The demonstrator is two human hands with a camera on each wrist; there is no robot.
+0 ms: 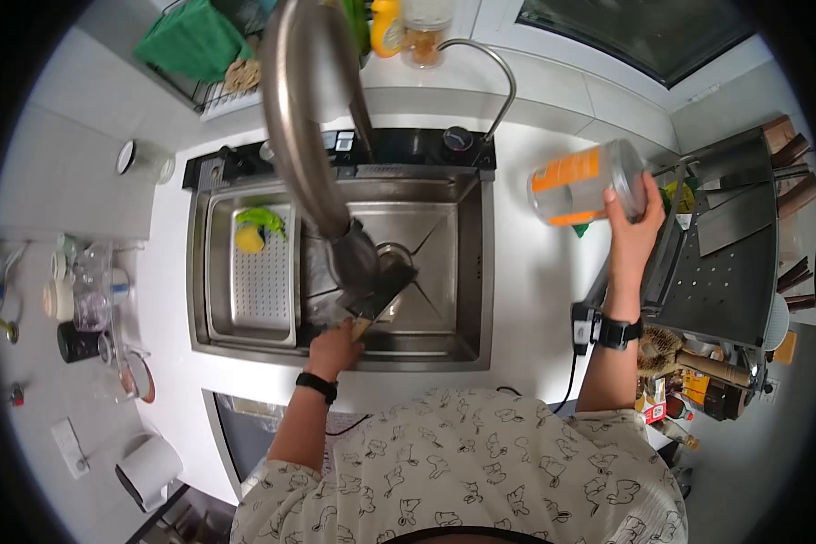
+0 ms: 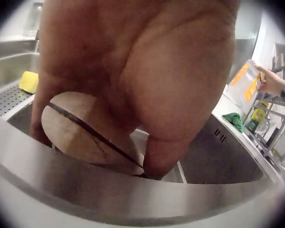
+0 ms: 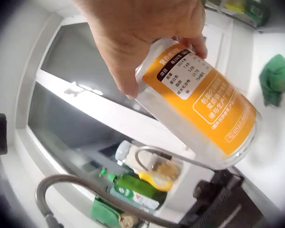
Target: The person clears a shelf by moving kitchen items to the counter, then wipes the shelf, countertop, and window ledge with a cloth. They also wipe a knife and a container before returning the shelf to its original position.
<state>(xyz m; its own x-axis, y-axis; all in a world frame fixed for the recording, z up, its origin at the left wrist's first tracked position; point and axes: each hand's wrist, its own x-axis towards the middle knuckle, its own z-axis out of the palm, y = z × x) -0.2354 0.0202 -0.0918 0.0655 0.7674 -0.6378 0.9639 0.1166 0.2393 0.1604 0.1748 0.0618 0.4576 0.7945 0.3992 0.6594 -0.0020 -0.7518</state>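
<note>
My left hand (image 1: 335, 349) grips the light wooden handle (image 1: 361, 327) of a dark-bladed knife (image 1: 392, 292) low in the sink, below the faucet head. Seen from the left wrist, that hand (image 2: 133, 61) is curled round a pale, rounded handle end (image 2: 80, 128); the blade is hidden there. Over the counter right of the sink, my right hand (image 1: 633, 227) holds a clear jar with an orange label (image 1: 567, 181) by its lid end, tilted sideways. In the right wrist view the thumb and fingers of this hand (image 3: 147, 33) clasp the jar (image 3: 199, 99).
A perforated tray (image 1: 263, 299) with a green item and a yellow piece (image 1: 249, 238) occupies the sink's left side. The faucet (image 1: 299, 136) arches over the middle. A knife rack (image 1: 734, 227) stands at right, a green cloth (image 3: 277, 80) on the counter, bottles behind the sink.
</note>
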